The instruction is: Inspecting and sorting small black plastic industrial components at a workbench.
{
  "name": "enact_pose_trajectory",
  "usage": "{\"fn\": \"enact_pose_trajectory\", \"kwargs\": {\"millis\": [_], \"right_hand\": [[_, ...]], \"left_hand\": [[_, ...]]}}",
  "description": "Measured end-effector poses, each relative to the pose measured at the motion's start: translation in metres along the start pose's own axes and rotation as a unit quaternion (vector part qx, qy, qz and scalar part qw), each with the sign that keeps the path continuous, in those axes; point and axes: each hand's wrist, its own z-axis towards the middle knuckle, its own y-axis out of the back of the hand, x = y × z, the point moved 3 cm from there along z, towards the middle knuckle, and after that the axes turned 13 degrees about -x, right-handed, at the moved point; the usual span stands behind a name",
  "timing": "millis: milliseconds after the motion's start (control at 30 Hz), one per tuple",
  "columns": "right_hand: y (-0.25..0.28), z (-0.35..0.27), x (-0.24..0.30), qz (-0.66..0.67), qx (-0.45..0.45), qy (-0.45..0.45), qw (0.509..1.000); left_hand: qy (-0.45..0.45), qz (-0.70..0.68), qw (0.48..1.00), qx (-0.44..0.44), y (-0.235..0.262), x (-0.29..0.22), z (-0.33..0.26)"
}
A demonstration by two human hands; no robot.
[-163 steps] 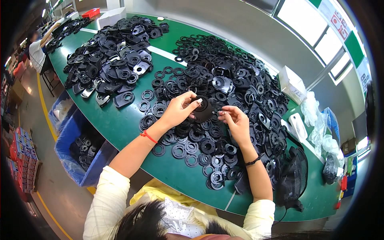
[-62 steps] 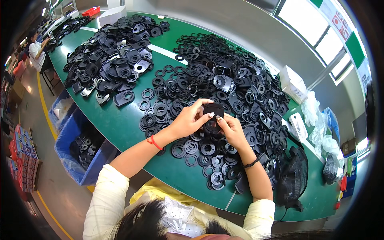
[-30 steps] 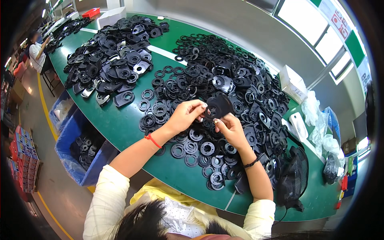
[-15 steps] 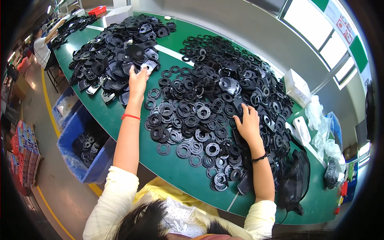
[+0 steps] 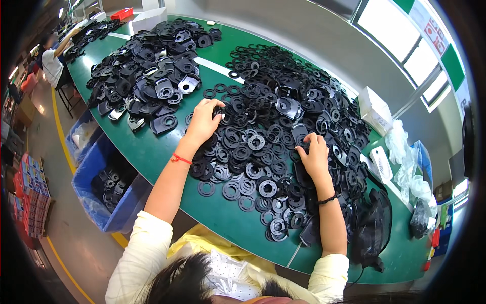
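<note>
My left hand [image 5: 203, 120] is at the left edge of a heap of black flat rings [image 5: 255, 142], its thumb and fingers closed around a black ring there. Over the right part of the heap, my right hand [image 5: 316, 155] pinches a black plate with a round hole [image 5: 299, 133] between thumb and fingers. Its lower part merges with the dark parts beneath it. Farther left lies a second pile [image 5: 132, 76] of black plates with round holes. A plate with a shiny silver face [image 5: 188, 84] sits on that pile's right side.
The green table [image 5: 202, 213] curves around me. Blue lined bins [image 5: 109, 207] stand on the floor at left. A black mesh bag [image 5: 372, 228], a white handheld device [image 5: 380, 164], a white box [image 5: 375, 110] and clear plastic bags [image 5: 402, 157] are at right. Another person [image 5: 52, 66] works at far left.
My left hand has left the plate pile and moved right and nearer, to the ring heap. The plate by my right hand shows more clearly, slightly raised; that hand has hardly moved.
</note>
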Motion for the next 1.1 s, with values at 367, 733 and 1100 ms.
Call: {"fn": "enact_pose_trajectory", "kwargs": {"millis": [367, 733, 1100], "right_hand": [[0.011, 0.010, 0.015, 0.199, -0.110, 0.028, 0.973], [0.022, 0.004, 0.045, 0.513, 0.051, 0.030, 0.857], [0.030, 0.000, 0.068, 0.485, 0.117, 0.019, 0.867]], "left_hand": [[0.118, -0.300, 0.938, 0.125, -0.013, -0.021, -0.002], [-0.030, -0.303, 0.949, 0.079, -0.013, -0.069, -0.016], [0.192, -0.418, 0.841, 0.283, -0.044, -0.071, -0.040]]}}
